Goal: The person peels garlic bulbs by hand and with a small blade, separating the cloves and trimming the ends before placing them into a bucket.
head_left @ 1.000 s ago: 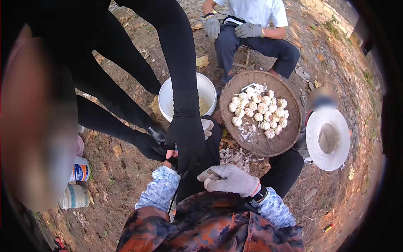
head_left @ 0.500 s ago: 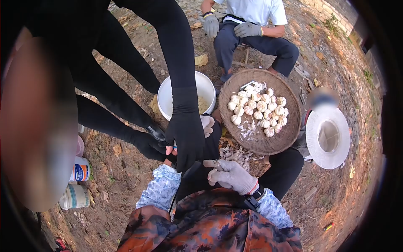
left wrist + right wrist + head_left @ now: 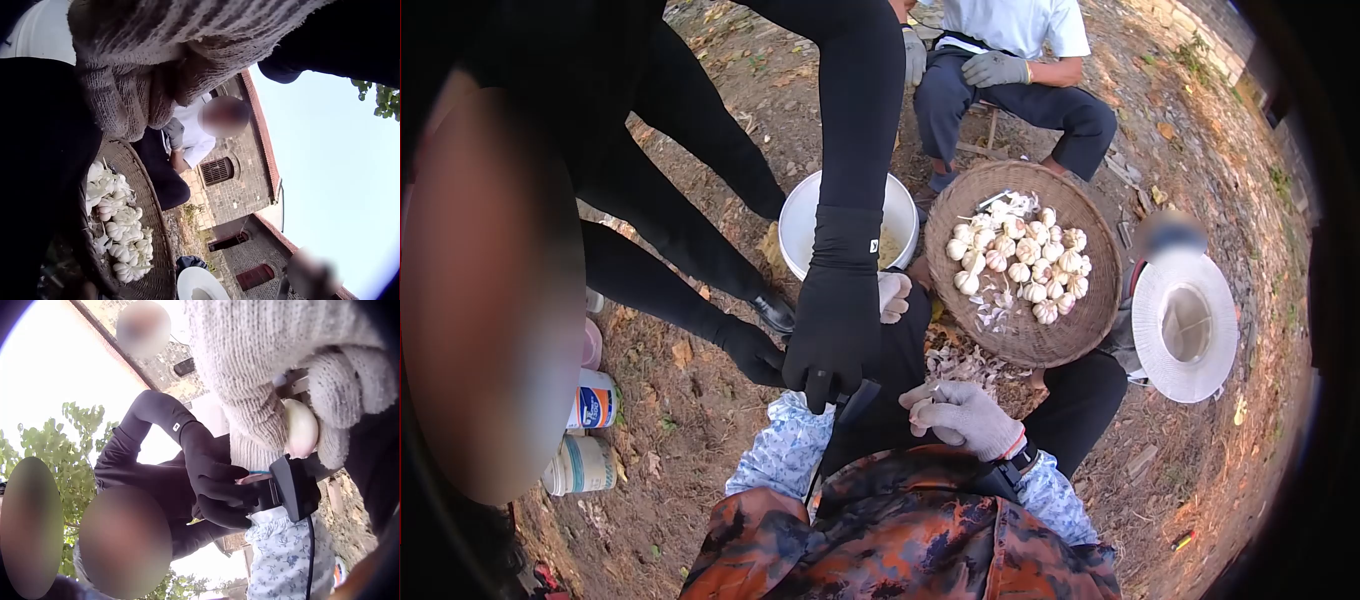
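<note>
My right hand (image 3: 965, 415), in a whitish knit glove, pinches a pale garlic clove (image 3: 301, 430) between thumb and fingers above my lap. My left hand (image 3: 893, 297), gloved alike, rests over my left thigh beside a white bucket (image 3: 800, 225). Its fingers (image 3: 119, 103) curl loosely, and no object shows in them. Another person's black-gloved hand (image 3: 835, 335) works at my left wrist and covers part of it. A black camera (image 3: 295, 487) sits on that wrist. Ahead, a round wicker basket (image 3: 1090, 225) holds many garlic bulbs (image 3: 1025, 250) and loose peels.
Garlic skins (image 3: 970, 368) litter the ground below the basket. A seated person with grey gloves (image 3: 995, 69) faces me. To the right is someone in a white hat (image 3: 1150, 325). Tubs (image 3: 583, 465) stand at left; the black-clad helper's arm (image 3: 855, 120) crosses in front of me.
The helper's near arm has shifted right, and a black piece now shows beside those fingers at my left wrist. My right hand has moved slightly right and up, its fingers changing position.
</note>
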Tool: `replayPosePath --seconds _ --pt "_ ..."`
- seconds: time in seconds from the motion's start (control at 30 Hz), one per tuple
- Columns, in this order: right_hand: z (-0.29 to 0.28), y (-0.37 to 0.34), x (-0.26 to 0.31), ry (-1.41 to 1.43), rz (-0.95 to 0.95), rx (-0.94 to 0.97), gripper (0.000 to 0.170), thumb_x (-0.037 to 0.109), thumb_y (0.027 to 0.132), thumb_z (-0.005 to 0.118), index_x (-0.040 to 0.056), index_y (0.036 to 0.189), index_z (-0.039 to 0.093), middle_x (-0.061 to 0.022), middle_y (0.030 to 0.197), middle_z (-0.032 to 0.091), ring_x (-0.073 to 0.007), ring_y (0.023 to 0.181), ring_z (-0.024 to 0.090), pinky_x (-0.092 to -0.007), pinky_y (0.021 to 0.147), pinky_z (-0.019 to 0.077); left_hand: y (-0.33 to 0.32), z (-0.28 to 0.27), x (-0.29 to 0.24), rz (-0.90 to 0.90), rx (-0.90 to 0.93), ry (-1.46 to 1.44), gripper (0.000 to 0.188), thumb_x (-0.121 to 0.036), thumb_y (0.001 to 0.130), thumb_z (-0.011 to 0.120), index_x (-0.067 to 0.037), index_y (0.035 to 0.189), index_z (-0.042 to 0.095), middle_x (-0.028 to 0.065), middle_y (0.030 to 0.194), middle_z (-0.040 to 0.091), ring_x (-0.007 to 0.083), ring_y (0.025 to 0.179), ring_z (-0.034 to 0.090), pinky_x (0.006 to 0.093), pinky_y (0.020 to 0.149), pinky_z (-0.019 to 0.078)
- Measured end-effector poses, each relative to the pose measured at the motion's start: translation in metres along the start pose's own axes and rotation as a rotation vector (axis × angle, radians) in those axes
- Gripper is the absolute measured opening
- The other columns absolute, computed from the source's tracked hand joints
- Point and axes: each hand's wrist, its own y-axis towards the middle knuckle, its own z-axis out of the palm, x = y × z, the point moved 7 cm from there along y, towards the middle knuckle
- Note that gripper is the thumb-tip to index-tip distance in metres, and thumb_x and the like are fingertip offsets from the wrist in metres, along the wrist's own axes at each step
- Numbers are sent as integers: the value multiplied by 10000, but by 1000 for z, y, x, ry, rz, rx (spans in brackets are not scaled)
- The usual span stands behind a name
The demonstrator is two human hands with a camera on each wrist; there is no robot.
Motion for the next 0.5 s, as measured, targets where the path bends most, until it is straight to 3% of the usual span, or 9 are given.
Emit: replayPosePath --seconds 0.07,0.17,0.27,0.37,0.5 --pt "-10 -2 -3 61 -32 -47 399 137 916 720 -92 1237 662 -63 860 721 -20 519 444 -191 454 298 -2 2 11 -34 -137 -95 358 -323 1025 599 -21 1193 693 75 1074 710 196 936 663 359 859 528" --pt "-20 -6 -7 107 -56 -81 389 125 903 727 -99 1216 671 -75 864 727 -28 527 458 -189 475 319 2 2 20 -51 -157 -173 344 -316 1026 622 -10 1153 715 60 1034 725 161 909 680 322 844 539" --pt "-26 -8 -9 123 -74 -114 402 134 888 738 -103 1208 677 -85 866 729 -38 545 478 -187 504 344 11 1 39 -233 -131 -84 335 -307 1024 637 1 1121 728 42 1000 729 131 875 685 293 826 543" --pt "-29 -6 -14 123 -77 -125 431 160 883 741 -107 1215 674 -87 867 728 -45 567 497 -183 524 358 9 2 33 -127 -127 -287 311 -286 1016 642 -2 1110 726 36 989 717 117 858 675 270 797 535" --pt "-28 -8 -10 99 -84 -111 448 183 885 738 -106 1221 674 -89 871 729 -47 575 507 -180 526 362 3 1 34 -134 -181 -205 276 -245 1022 633 -12 1135 729 36 1002 719 98 850 664 241 756 524"
